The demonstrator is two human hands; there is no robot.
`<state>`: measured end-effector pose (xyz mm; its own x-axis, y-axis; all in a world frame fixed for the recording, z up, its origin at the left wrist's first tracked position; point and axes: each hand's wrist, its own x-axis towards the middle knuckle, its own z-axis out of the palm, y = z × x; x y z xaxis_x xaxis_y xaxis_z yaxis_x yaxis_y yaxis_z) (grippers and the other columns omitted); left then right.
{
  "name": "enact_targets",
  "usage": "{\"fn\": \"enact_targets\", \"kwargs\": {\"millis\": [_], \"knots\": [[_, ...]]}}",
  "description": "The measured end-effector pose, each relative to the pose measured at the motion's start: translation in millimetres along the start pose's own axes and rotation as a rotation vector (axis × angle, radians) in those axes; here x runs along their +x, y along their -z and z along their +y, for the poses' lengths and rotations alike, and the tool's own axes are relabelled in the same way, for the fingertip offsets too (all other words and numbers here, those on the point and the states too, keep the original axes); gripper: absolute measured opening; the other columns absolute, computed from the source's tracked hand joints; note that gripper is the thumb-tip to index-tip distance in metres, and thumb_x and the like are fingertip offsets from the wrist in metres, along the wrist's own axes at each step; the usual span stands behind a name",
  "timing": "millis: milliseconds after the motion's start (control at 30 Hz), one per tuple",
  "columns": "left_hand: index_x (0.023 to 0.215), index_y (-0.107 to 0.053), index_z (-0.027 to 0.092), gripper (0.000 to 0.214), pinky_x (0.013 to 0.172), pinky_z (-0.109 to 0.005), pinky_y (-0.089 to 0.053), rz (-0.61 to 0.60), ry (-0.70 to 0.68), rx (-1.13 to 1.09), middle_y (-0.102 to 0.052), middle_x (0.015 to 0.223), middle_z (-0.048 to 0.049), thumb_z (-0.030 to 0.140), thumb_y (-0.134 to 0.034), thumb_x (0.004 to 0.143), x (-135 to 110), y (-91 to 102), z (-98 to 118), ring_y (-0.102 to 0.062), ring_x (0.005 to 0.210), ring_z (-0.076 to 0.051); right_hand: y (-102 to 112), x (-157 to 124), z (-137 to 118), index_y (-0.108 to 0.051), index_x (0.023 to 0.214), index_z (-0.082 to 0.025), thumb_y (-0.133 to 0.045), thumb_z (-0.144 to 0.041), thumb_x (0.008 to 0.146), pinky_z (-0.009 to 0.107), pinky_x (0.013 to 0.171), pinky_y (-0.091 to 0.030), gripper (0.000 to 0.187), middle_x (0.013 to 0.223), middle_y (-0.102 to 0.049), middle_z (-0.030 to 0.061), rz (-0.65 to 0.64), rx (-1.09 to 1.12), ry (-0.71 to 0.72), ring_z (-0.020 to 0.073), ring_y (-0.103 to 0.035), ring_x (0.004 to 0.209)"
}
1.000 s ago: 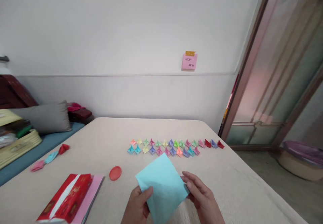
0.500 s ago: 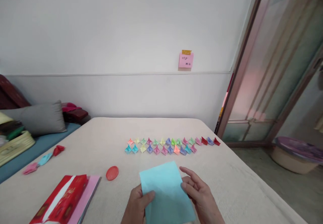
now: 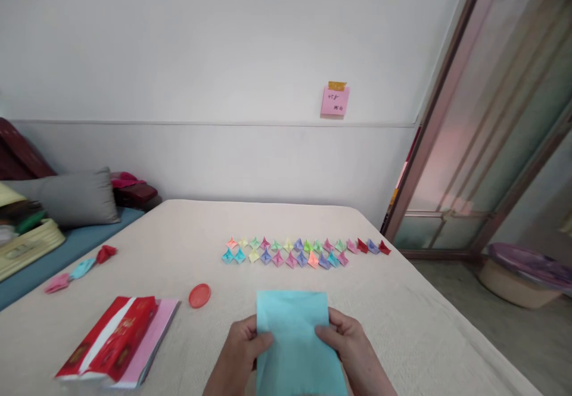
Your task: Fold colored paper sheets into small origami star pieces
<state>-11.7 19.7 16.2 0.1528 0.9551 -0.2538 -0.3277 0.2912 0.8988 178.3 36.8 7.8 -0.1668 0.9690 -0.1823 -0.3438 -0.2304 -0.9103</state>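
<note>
A light blue square of paper is held over the near edge of the cream table. My left hand pinches its left edge, thumb on top. On the right edge my right hand grips the same sheet, fingers curled over it. The sheet now sits square to me, its top edge level. Beyond it, two rows of several small folded paper pieces in many colours lie across the table's middle.
A red packet lies on pink paper at near left, a small red round lid beside it. Pink, blue and red folded pieces lie at far left. A grey cushion and a sliding glass door flank the table.
The blue sheet has turned from a diamond tilt to lie square. My right hand moved from its corner to grip the right edge. The view shifted slightly.
</note>
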Motion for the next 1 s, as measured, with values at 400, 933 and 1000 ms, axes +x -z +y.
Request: {"fn": "enact_targets", "kwargs": {"millis": [400,933,1000], "knots": [[0.081,-0.067,0.017,0.016,0.051,-0.022,-0.034,0.038,0.001,-0.152,-0.060,0.065,0.0011,0.016,-0.059,0.067,5.4,11.3,-5.1,-0.050,0.054,-0.012,16.8,2.8,2.2,-0.070,0.055,-0.019,-0.057,-0.016,0.067,0.027,0.058,-0.039,0.018,0.080,-0.062,0.0041,0.018,-0.203,0.136,0.0189,-0.054,0.069],[0.112,-0.058,0.014,0.059,0.049,-0.023,-0.020,-0.047,-0.108,0.288,-0.040,0.054,0.0091,0.004,-0.050,0.054,14.1,20.4,-11.7,-0.036,0.050,-0.009,9.9,-6.5,-7.9,-0.067,0.094,-0.016,-0.055,-0.040,0.082,0.028,0.062,-0.042,0.030,0.075,-0.072,0.0077,-0.033,-0.096,0.031,0.0192,-0.063,0.067],[0.111,-0.060,0.014,0.061,0.047,-0.023,-0.016,-0.137,-0.110,0.364,-0.034,0.053,0.0100,0.002,-0.049,0.052,11.9,19.8,-11.9,-0.031,0.049,-0.008,7.3,-5.5,-3.8,-0.067,0.089,-0.014,-0.059,-0.037,0.078,0.026,0.054,-0.039,0.027,0.066,-0.071,0.0063,-0.106,-0.226,-0.023,0.0164,-0.061,0.056]]}}
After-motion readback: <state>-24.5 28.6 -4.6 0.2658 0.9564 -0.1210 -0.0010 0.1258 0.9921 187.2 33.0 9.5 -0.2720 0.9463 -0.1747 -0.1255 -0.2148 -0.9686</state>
